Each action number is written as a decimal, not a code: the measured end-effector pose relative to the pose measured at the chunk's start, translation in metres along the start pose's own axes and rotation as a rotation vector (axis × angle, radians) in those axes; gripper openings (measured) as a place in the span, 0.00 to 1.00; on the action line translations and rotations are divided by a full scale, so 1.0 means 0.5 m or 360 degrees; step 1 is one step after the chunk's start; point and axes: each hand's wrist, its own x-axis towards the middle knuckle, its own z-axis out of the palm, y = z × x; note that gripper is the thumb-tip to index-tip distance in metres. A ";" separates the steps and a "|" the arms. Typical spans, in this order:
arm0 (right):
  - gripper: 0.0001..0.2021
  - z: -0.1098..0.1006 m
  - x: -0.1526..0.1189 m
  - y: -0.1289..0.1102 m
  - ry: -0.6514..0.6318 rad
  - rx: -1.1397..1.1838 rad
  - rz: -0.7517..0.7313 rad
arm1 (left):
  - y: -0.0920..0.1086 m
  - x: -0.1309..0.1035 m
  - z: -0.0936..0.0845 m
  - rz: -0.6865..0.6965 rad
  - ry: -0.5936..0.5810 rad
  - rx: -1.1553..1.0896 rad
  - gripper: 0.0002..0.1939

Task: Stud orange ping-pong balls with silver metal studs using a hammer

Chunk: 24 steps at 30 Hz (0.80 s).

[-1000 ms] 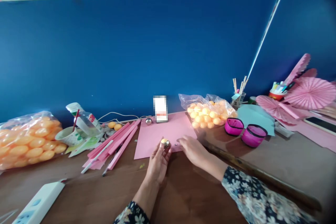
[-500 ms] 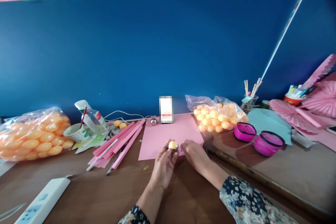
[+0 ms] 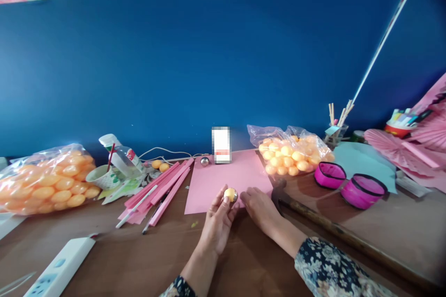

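Observation:
Between its fingertips, my left hand (image 3: 220, 216) holds a small yellow ball (image 3: 229, 194) with a shiny silver part at its right side. My right hand (image 3: 257, 205) rests low over the pink sheet (image 3: 232, 174), just right of the ball and apart from it; its fingers bend downward, and whatever lies under the fingertips is too small to make out. Farther back on the sheet sits a silver ball (image 3: 204, 161), beside an upright white object (image 3: 221, 145) that is blurred out.
A hammer (image 3: 334, 228) lies right of my right hand. Bags of orange balls stand at the left (image 3: 52, 185) and right (image 3: 289, 154). Pink strips (image 3: 170, 183), a power strip (image 3: 59, 267), a bottle (image 3: 121, 155) and magenta bands (image 3: 364, 190) are on the table.
The ball in my left hand has turned slightly, showing more silver at its right. My right hand has hardly moved. The view has shifted a little.

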 end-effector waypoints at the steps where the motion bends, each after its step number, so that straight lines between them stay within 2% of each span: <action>1: 0.07 0.001 -0.002 -0.001 0.0039 0.0068 0.0011 | 0.000 0.000 0.000 -0.0004 -0.0008 0.0000 0.23; 5: 0.07 0.007 -0.007 -0.005 0.0233 0.0555 0.0089 | 0.001 -0.001 0.002 0.0015 -0.0044 0.0005 0.24; 9: 0.05 0.003 -0.007 -0.011 0.0405 0.1028 0.0191 | 0.002 0.001 0.004 0.0033 -0.0035 0.0002 0.21; 14: 0.08 -0.004 -0.007 -0.013 0.0457 0.1505 0.0319 | 0.001 0.001 0.004 0.0069 0.0012 -0.0006 0.18; 18: 0.09 0.003 -0.005 -0.009 0.0483 0.1667 0.0409 | -0.001 0.001 0.003 0.0073 0.0023 0.0044 0.19; 24: 0.10 -0.001 -0.008 -0.011 0.0521 0.1682 0.0396 | -0.003 0.001 0.007 0.0091 0.0063 0.0200 0.21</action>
